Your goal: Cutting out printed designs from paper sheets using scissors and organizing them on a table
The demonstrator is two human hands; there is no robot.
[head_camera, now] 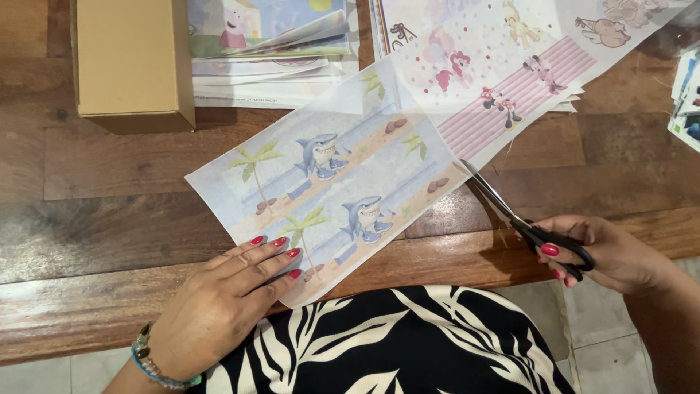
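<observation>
A long printed sheet (343,175) with cartoon sharks and palm trees lies slanted across the wooden table (109,233). My left hand (226,299) lies flat on its near left corner, fingers spread, pinning it down. My right hand (605,252) grips black-handled scissors (510,215) at the right. The blades point up-left, and their tips touch the sheet's right edge where the shark print meets a pink striped cartoon print (510,87).
A brown cardboard box (131,58) stands at the back left. Stacks of printed cartoon sheets (270,44) lie behind the shark sheet, and more prints (685,102) sit at the right edge. The table's front edge runs just above my patterned lap.
</observation>
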